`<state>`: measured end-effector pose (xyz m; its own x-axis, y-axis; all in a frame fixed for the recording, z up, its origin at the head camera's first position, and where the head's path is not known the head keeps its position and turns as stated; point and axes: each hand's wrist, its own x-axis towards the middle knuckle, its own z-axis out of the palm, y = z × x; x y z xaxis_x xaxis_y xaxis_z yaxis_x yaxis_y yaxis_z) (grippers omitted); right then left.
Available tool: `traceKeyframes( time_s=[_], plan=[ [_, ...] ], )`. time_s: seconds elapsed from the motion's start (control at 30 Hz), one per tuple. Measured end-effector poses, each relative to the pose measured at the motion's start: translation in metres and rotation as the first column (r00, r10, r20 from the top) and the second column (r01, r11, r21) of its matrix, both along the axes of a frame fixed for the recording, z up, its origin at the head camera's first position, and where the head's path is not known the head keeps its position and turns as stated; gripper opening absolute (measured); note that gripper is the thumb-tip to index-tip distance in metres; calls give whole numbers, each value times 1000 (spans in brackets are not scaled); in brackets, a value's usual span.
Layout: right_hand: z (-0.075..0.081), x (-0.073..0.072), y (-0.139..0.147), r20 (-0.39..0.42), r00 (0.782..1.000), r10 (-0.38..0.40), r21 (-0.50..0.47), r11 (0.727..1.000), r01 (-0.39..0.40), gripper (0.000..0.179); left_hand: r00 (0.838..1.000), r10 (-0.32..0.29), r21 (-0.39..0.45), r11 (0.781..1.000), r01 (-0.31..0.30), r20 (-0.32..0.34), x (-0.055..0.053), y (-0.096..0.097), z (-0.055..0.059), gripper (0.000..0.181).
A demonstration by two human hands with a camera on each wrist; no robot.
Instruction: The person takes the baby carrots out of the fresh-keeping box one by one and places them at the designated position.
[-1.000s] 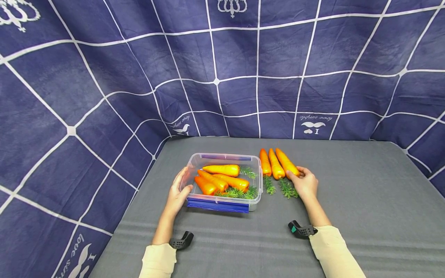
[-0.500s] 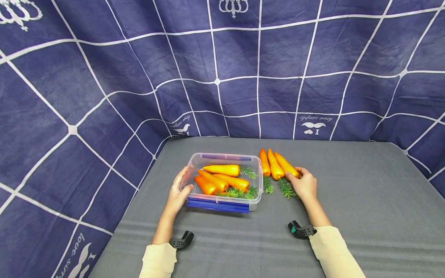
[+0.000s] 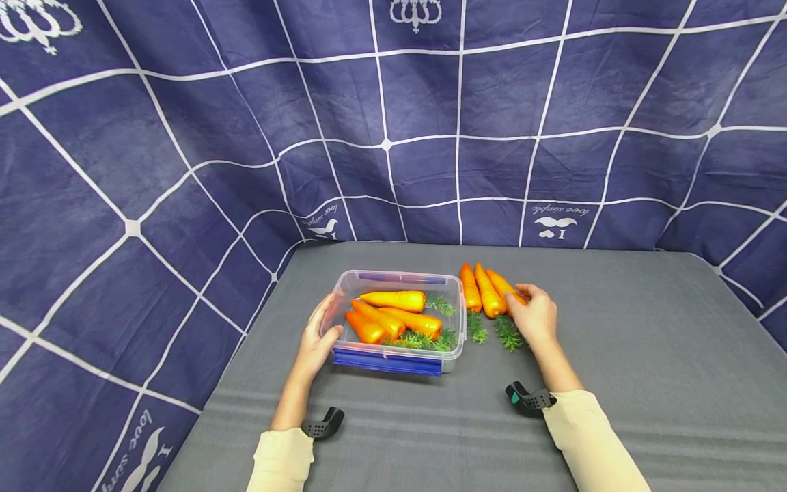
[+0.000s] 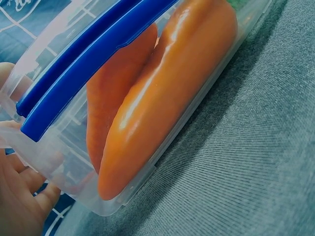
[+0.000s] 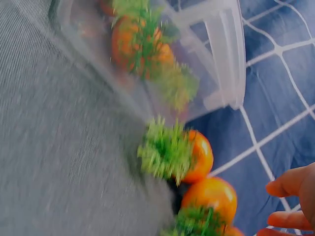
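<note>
My left hand (image 3: 316, 342) holds the left end of a clear plastic food container (image 3: 393, 352), thumb at the rim and fingers along the wall. Several orange carrots (image 3: 393, 301) with leafy green tops lie inside it. Just right of the container, three more carrots lie side by side, tips pointing away: a near one (image 3: 470, 290), a middle one (image 3: 488, 294) and a right one (image 3: 501, 283). Above the right carrot's thick end is my right hand (image 3: 535, 316), partly covering it. In the right wrist view, its fingers (image 5: 290, 182) are spread apart with nothing between them.
A blue latch flap (image 3: 387, 362) hangs down the container's front side. Grey cloth (image 3: 645, 342) covers the table. Behind and to the left hangs a dark blue curtain (image 3: 492, 102) with white lines. Green leaves (image 3: 507, 333) stick out from the loose carrots.
The right carrot has shifted left, closer against the other two. My right hand moved slightly left and away from me over it. The left hand and container stay put.
</note>
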<state>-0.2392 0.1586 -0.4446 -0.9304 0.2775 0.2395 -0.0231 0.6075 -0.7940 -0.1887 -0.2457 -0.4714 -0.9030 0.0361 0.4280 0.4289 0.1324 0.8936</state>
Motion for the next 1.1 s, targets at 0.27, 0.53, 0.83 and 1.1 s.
traceKeyframes(
  time_s=[0.27,0.53,0.83,1.1],
  plan=[
    [17,-3,-25,-53,996,69,-62,995,-72,36,1000,1,5,1000,-1,12,0,1,0,62],
    [30,-4,-55,-109,981,158,-140,975,-173,34,1000,-5,16,1000,5,25,0,1,1,62],
    [43,0,-86,-108,951,289,-142,943,-302,36,999,3,9,1000,-4,35,2,0,1,61],
    [45,6,-115,-119,902,416,-78,901,-426,34,1000,5,11,1000,-5,19,1,0,1,61]
  ],
)
